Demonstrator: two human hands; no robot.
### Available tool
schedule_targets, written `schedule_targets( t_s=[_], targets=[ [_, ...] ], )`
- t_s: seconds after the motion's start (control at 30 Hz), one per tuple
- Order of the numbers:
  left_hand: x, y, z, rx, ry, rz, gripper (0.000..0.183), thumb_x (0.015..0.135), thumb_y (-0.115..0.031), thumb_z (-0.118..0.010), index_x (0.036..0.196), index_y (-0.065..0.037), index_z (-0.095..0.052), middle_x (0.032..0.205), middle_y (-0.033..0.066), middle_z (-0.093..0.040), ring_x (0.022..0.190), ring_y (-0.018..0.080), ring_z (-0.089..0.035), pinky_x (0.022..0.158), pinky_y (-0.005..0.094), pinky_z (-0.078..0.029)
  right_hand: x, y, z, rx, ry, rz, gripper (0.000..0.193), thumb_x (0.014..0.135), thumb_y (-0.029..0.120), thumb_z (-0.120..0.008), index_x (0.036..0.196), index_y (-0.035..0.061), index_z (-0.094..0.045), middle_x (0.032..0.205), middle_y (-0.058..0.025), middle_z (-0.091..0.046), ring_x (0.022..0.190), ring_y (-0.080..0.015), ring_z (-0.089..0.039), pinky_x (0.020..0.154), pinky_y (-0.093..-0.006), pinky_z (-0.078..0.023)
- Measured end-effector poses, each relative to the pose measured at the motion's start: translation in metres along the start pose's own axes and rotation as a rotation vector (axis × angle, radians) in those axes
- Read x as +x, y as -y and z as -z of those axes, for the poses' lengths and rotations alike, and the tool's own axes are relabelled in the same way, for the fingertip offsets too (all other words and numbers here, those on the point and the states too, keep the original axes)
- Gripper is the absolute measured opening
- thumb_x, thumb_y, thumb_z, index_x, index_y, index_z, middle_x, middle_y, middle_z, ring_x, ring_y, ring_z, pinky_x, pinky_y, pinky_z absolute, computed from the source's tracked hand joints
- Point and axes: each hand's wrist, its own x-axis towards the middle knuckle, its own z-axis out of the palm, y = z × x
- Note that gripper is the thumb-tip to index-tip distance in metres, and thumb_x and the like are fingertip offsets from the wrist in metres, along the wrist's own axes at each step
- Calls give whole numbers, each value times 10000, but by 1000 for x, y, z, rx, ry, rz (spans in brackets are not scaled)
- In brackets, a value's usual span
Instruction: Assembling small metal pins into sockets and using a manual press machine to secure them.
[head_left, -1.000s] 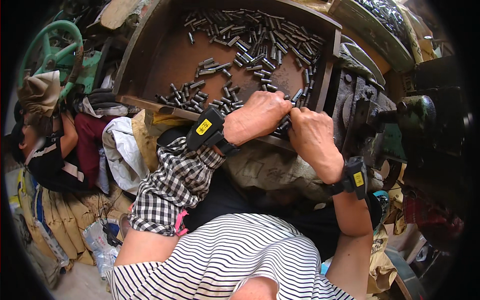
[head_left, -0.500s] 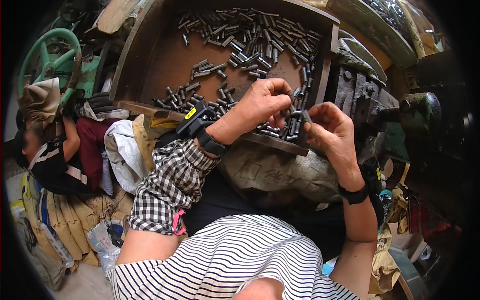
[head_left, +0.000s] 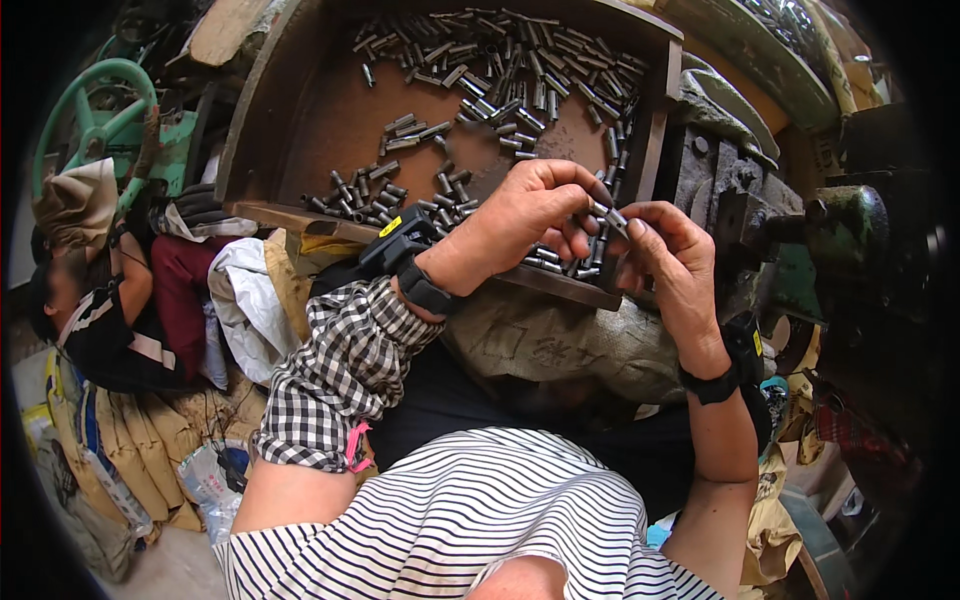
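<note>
My left hand [head_left: 528, 218] and my right hand [head_left: 672, 262] meet over the near right corner of a shallow wooden tray [head_left: 272, 120]. Between thumb and finger, the right one pinches a small bright metal tube [head_left: 615, 222]. The left fingertips close on the other end of it, or on a second small metal piece touching it; which of these I cannot tell. Beneath and beside both hands lie more short metal tubes [head_left: 545, 257], loose in that corner. Some of the left fingers are curled underneath and partly hidden.
Many similar tubes [head_left: 440, 55] are heaped along the tray's far side. A dark greasy machine [head_left: 845, 225] stands close to my right arm. At left are a green handwheel [head_left: 88, 125] and another person [head_left: 105, 310]. Cloth sacks [head_left: 570, 345] lie below the tray.
My right hand has shifted slightly, and the metal tube in it now meets the left fingertips end-on. The left hand has come a little closer to it.
</note>
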Motion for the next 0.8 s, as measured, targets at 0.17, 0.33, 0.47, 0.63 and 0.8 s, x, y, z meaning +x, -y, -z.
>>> schedule_targets(
  t_s=[0.17,0.33,0.47,0.63,0.8],
  targets=[
    [0,1,-1,-18,12,0,217,921,-135,-480,1048,19,-565,781,62,-628,580,94,-619,503,174,-510,2,-5,3,48,-16,-29,178,938,146,-518,987,-14,-581,721,-66,-649,475,-66,-569,412,-161,-415],
    [1,1,-1,-62,18,8,211,924,-128,-487,1054,20,-560,785,63,-627,592,91,-620,509,171,-511,3,-9,6,172,-8,-49,195,945,161,-511,981,-19,-576,705,-84,-647,439,-67,-544,382,-162,-404],
    [1,3,-1,-57,24,-30,205,915,-116,-506,1059,20,-559,786,57,-625,615,88,-621,523,169,-511,4,-6,5,167,-28,-72,199,946,161,-511,970,-26,-574,694,-93,-644,411,-65,-518,369,-158,-398],
    [-1,1,-3,-16,48,-37,215,910,-118,-524,1067,23,-563,793,51,-624,632,82,-620,542,175,-512,5,-7,10,227,-7,-103,214,949,174,-504,961,-29,-573,681,-95,-642,388,-59,-497,354,-153,-384],
    [1,5,-2,-8,63,-73,213,903,-100,-534,1070,28,-566,805,47,-626,652,80,-620,555,180,-509,4,-7,10,388,40,-197,226,967,178,-466,940,-24,-566,665,-100,-637,358,-59,-472,332,-159,-371]
  ],
)
